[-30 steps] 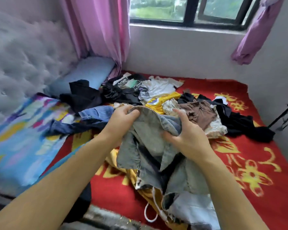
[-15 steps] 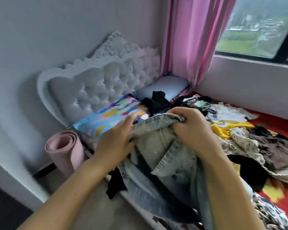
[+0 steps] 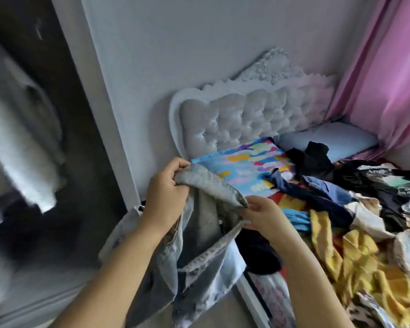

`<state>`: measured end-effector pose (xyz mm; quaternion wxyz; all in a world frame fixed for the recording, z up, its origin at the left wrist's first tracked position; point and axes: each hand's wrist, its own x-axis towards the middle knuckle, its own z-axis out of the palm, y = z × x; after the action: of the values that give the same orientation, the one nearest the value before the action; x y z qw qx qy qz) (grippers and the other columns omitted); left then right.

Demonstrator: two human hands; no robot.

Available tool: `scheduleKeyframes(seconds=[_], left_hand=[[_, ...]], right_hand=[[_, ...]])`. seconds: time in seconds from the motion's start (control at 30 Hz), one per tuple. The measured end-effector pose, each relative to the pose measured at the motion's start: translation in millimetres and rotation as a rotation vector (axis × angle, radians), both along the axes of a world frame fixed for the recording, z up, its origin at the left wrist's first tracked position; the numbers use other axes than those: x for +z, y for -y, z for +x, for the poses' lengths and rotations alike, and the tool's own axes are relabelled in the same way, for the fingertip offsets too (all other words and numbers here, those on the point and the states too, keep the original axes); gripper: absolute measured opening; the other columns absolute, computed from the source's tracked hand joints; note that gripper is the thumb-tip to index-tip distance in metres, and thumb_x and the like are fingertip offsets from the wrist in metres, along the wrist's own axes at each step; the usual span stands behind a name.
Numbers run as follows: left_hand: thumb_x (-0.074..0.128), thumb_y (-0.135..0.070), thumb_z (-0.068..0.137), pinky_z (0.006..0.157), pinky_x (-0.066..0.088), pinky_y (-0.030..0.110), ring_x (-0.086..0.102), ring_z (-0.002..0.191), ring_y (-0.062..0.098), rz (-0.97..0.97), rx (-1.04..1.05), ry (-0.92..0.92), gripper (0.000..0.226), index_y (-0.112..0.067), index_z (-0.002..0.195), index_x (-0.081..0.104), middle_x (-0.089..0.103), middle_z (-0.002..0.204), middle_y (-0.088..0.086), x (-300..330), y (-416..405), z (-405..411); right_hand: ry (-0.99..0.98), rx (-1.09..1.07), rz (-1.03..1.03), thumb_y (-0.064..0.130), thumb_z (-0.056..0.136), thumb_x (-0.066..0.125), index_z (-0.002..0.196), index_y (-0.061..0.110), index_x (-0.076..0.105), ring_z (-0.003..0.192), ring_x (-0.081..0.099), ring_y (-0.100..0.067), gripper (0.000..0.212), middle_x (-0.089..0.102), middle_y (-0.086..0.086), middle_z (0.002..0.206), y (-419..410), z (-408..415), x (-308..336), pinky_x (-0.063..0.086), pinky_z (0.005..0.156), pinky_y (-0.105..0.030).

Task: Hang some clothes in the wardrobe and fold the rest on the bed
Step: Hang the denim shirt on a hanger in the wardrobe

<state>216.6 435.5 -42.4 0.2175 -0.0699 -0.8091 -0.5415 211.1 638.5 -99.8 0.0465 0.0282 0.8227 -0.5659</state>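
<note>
**Holding a Denim Garment Beside the Bed**

Filling the right side, the bed carries a heap of clothes below a tufted headboard. A dark wardrobe stands at left, blurred. Between them hangs the denim garment, its collar gripped by the left hand and pinched by the right hand.

grey wall – tufted white headboard – pink curtain at right
</note>
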Motion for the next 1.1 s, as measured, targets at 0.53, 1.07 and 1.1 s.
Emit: scheduleKeyframes(seconds=[0.53, 1.07, 1.1], left_hand=[[0.048, 0.005, 0.082, 0.056, 0.044, 0.007, 0.057, 0.064, 0.000, 0.264, 0.771, -0.068, 0.037, -0.028, 0.080, 0.066, 0.063, 0.068, -0.013, 21.0, 160.7, 45.7], [0.046, -0.012, 0.096, 0.055, 0.039, 0.013, 0.054, 0.067, 0.003, 0.138, 0.805, 0.097, 0.019, -0.023, 0.092, 0.061, 0.057, 0.071, -0.011, 12.5, 272.5, -0.5], [0.047, -0.014, 0.097, 0.054, 0.040, 0.012, 0.054, 0.065, 0.001, 0.195, 0.777, 0.082, 0.021, -0.022, 0.086, 0.063, 0.058, 0.067, -0.012, 11.4, 283.9, -7.5]], right_hand=[[-0.238, 0.661, -0.232, 0.042, 0.091, 0.060, 0.093, 0.034, 0.065, 0.065, 0.052, -0.002, 0.010, 0.058, 0.011, 0.070, 166.3, -74.6, 27.4, 0.045, 0.063, -0.019], [-0.556, 0.616, 0.185, 0.003, 0.092, 0.046, 0.109, 0.022, 0.067, 0.084, 0.059, -0.016, 0.034, 0.067, 0.003, 0.092, 286.0, -131.3, 63.0, 0.043, 0.062, -0.006], [-0.550, 0.608, 0.189, 0.003, 0.091, 0.046, 0.105, 0.021, 0.068, 0.083, 0.059, -0.017, 0.031, 0.067, 0.002, 0.089, 298.0, -136.2, 65.4, 0.043, 0.061, -0.008]])
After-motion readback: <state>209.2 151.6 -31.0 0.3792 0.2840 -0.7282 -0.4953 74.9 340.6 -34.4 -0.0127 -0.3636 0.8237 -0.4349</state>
